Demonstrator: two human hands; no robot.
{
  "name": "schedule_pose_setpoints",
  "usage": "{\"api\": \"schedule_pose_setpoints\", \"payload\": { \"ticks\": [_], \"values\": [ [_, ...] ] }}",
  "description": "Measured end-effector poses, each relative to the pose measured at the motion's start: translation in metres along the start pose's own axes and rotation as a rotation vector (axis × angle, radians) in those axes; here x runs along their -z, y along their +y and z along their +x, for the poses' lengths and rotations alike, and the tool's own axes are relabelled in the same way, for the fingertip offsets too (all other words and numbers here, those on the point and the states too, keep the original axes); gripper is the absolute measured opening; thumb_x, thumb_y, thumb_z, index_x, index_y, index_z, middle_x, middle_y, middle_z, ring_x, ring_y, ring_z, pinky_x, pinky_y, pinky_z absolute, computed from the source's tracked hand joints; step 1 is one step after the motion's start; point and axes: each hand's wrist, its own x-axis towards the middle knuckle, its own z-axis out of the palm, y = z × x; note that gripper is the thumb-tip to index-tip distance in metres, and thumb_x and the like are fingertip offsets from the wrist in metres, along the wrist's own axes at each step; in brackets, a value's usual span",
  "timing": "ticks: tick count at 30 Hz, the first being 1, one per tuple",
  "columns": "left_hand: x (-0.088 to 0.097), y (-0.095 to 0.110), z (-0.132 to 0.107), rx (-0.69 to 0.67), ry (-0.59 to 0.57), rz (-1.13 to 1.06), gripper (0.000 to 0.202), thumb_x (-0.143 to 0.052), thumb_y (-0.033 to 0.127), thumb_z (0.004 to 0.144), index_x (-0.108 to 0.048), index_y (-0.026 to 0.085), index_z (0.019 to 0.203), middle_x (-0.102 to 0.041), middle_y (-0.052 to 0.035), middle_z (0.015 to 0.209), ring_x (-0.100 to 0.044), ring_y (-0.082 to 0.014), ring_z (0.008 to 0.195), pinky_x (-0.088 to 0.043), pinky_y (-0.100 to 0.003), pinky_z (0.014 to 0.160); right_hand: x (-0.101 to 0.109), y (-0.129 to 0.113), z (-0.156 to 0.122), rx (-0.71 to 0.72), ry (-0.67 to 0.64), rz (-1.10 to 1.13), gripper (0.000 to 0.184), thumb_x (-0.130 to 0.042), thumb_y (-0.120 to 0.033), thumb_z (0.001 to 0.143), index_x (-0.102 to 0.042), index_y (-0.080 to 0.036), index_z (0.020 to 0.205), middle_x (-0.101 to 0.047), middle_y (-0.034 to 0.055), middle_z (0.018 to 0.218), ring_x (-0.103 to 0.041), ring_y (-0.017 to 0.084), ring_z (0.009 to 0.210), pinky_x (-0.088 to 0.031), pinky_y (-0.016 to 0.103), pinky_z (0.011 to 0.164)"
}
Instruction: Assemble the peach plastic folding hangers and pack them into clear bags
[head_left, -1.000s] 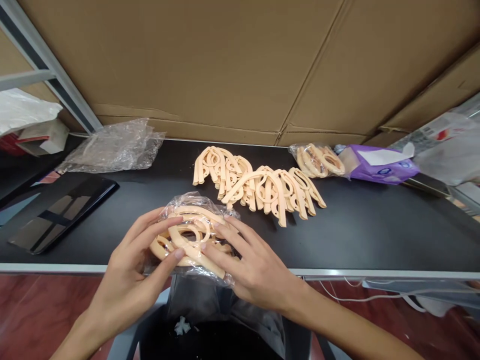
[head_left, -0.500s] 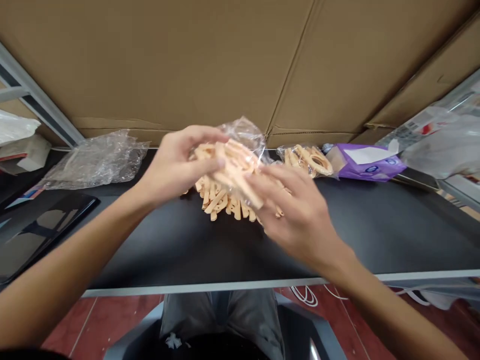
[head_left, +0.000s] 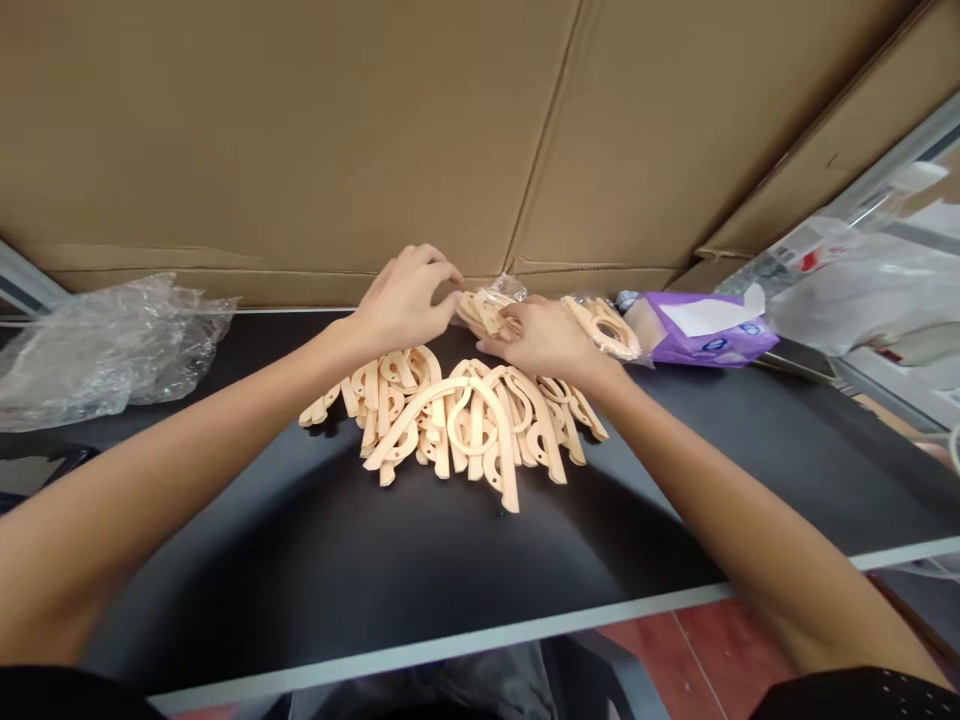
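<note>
Bagged pieces (head_left: 484, 314) now behind pile (head_left: 477, 430)

The loose pieces (head_left: 475, 435) are pale beige, the desk (head_left: 420, 570) black, the tissue pack (head_left: 701, 345) purple and white, the cardboard (head_left: 300, 140) brown.

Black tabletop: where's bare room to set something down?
Front middle, between the loose beige pieces and the pale front edge; also right, between that edge and the purple tissue pack. Crowded: back middle, with left hand, right hand and two bagged bundles.
</note>
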Motion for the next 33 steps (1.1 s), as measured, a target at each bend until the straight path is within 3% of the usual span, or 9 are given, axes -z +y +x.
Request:
{"api": "schedule_pose_setpoints", "payload": {
  "ticks": [3,6,12,15,19,22,24,29,33],
  "values": [
    [0.034,0.008,-0.048,-0.076,0.019,0.098,0.036,-0.048,0.036,0.097,-0.071,0.014,0.113,-0.065,-0.0119,0.123,-0.059,-0.0270,0.120,-0.045,-0.045,0.111,0.013,0.009,-0.016,0.092,0.035,0.124,0.071,-0.072,-0.061,0.080,-0.066,-0.015,0.133,-0.068,0.0169,0.131,-0.062,0.037,0.119,-0.049,0.047,0.099],
    [0.074,0.009,-0.100,-0.033,0.097,0.179,0.034,-0.048,0.039,0.098,-0.071,0.018,0.113,-0.066,-0.0088,0.127,-0.059,-0.0245,0.122,-0.046,-0.041,0.110,0.017,0.021,-0.050,0.101,0.195,0.147,0.053,-0.062,-0.053,0.090,-0.070,-0.014,0.126,-0.070,0.0155,0.128,-0.061,0.034,0.123,-0.046,0.049,0.106],
    [0.153,-0.023,-0.209,0.384,0.177,0.392,0.041,-0.045,0.045,0.099,-0.069,0.016,0.118,-0.066,-0.0093,0.129,-0.058,-0.0261,0.127,-0.041,-0.044,0.118,-0.015,0.045,-0.132,0.071,0.228,0.241,0.039,-0.050,-0.046,0.096,-0.075,-0.021,0.113,-0.073,0.0115,0.122,-0.065,0.032,0.117,-0.049,0.051,0.104],
    [0.173,-0.050,-0.249,0.574,0.027,0.487,0.046,-0.043,0.046,0.097,-0.066,0.016,0.123,-0.064,-0.0120,0.131,-0.056,-0.0314,0.130,-0.042,-0.052,0.115,-0.028,0.057,-0.156,0.066,0.200,0.235,0.039,-0.052,-0.048,0.095,-0.076,-0.022,0.113,-0.071,0.0119,0.128,-0.064,0.032,0.121,-0.048,0.052,0.107],
    [0.175,-0.082,-0.263,0.628,-0.108,0.524,0.063,-0.045,0.055,0.096,-0.055,0.009,0.138,-0.055,-0.0205,0.142,-0.046,-0.0361,0.140,-0.037,-0.053,0.117,-0.030,0.074,-0.170,0.003,0.218,0.231,0.037,-0.054,-0.049,0.091,-0.078,-0.024,0.105,-0.073,0.0108,0.124,-0.065,0.033,0.118,-0.051,0.052,0.101],
    [0.166,-0.094,-0.251,0.593,-0.158,0.510,0.079,-0.047,0.059,0.095,-0.042,0.001,0.148,-0.049,-0.0254,0.149,-0.041,-0.0384,0.145,-0.033,-0.053,0.120,-0.029,0.083,-0.176,-0.045,0.241,0.245,0.037,-0.053,-0.048,0.089,-0.078,-0.024,0.101,-0.073,0.0111,0.123,-0.067,0.033,0.114,-0.052,0.053,0.099],
    [0.160,-0.096,-0.242,0.573,-0.195,0.500,0.074,-0.043,0.056,0.097,-0.043,0.000,0.147,-0.051,-0.0258,0.147,-0.046,-0.0395,0.141,-0.035,-0.055,0.118,-0.030,0.084,-0.180,-0.078,0.278,0.261,0.039,-0.050,-0.048,0.089,-0.078,-0.023,0.101,-0.073,0.0119,0.122,-0.068,0.033,0.114,-0.051,0.053,0.102],
    [0.148,-0.073,-0.233,0.511,-0.174,0.498,0.060,-0.034,0.046,0.102,-0.047,0.007,0.147,-0.056,-0.0222,0.142,-0.053,-0.0379,0.134,-0.041,-0.056,0.113,-0.032,0.075,-0.185,-0.146,0.324,0.253,0.045,-0.049,-0.055,0.092,-0.077,-0.021,0.102,-0.074,0.0133,0.119,-0.067,0.032,0.116,-0.049,0.051,0.105],
    [0.141,-0.036,-0.244,0.165,-0.127,0.456,0.047,-0.037,0.035,0.101,-0.058,0.011,0.135,-0.064,-0.0170,0.134,-0.057,-0.0308,0.128,-0.041,-0.050,0.114,-0.031,0.070,-0.186,-0.161,0.300,0.225,0.050,-0.052,-0.061,0.090,-0.074,-0.020,0.106,-0.071,0.0150,0.123,-0.065,0.034,0.119,-0.048,0.053,0.107]
  ]
}}
